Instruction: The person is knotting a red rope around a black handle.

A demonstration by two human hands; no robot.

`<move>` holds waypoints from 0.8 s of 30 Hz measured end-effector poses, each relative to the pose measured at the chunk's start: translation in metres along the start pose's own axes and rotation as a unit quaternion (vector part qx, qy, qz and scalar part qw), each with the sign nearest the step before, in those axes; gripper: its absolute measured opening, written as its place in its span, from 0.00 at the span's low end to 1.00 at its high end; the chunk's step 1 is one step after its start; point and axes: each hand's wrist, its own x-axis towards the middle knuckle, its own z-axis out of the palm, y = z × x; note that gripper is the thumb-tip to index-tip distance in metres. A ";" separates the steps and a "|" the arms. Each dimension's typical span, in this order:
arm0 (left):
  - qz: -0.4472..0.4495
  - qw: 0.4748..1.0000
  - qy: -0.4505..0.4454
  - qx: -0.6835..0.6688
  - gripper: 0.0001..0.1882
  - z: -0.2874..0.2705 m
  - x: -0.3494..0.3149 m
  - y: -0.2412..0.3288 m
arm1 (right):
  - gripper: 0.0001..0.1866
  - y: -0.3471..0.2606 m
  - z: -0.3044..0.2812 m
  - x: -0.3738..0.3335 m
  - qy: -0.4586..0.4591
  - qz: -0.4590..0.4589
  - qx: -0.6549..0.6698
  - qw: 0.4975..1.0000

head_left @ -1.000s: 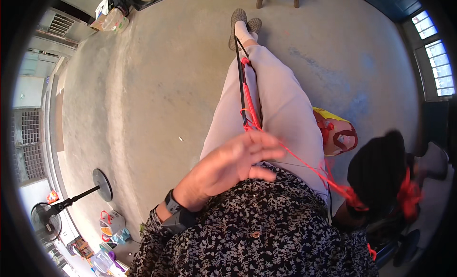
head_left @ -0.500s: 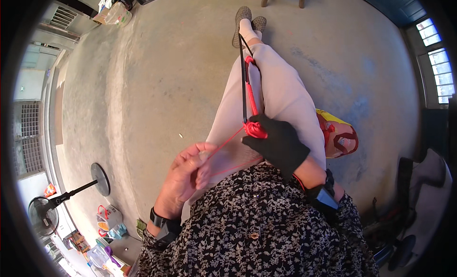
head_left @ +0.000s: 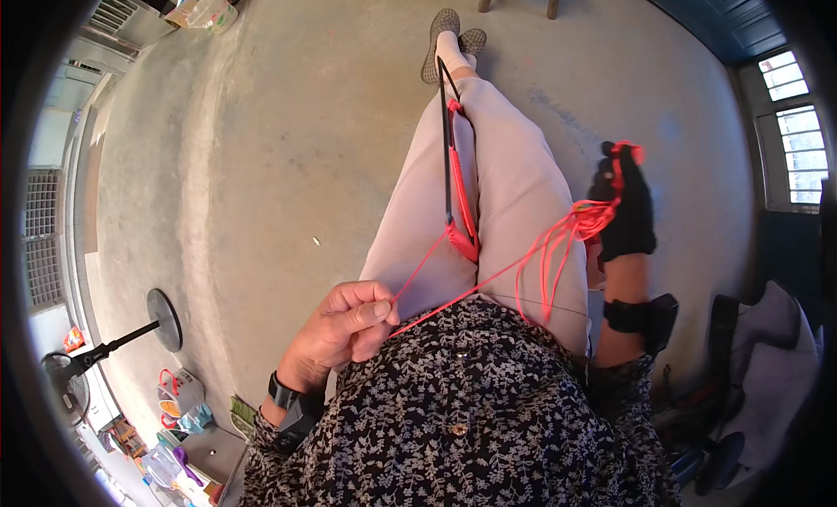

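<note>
A long loop of black cord [head_left: 447, 171] stretches from my crossed ankles to above my lap, partly wrapped in red cord [head_left: 460, 189]. From the wrapped end a thin red strand runs to my left hand [head_left: 356, 322], which is bare and pinches it between thumb and fingers. Another length of the strand goes from there across my lap to my right hand [head_left: 626, 206], in a black glove. That hand is raised beyond my right thigh and grips a loose bundle of red cord [head_left: 593, 217], with several loops hanging down. One end of the bundle sticks up over the gloved fingers.
A standing fan [head_left: 70, 385] with a round base [head_left: 164, 319] is at the left, near a bucket [head_left: 181, 392] with a red handle. Wooden stool legs [head_left: 553, 0] show at the far edge. A grey-covered object [head_left: 772, 376] stands at the right.
My right hand has left the wrapped end and swung out to the right and away, carrying the red bundle. My left hand stays nearly in place, still pinching the strand.
</note>
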 end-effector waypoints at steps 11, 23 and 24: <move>0.238 0.966 0.064 0.077 0.18 0.017 0.092 0.028 | 0.12 0.035 0.086 -0.032 -0.022 -0.243 -0.575 0.781; 0.191 0.908 0.174 0.330 0.12 0.010 0.106 0.023 | 0.15 0.061 0.089 -0.026 -0.131 -0.019 -0.346 0.929; 0.177 0.953 0.191 0.151 0.12 0.011 0.096 0.032 | 0.17 0.053 0.087 -0.022 -0.136 -0.058 -0.378 0.914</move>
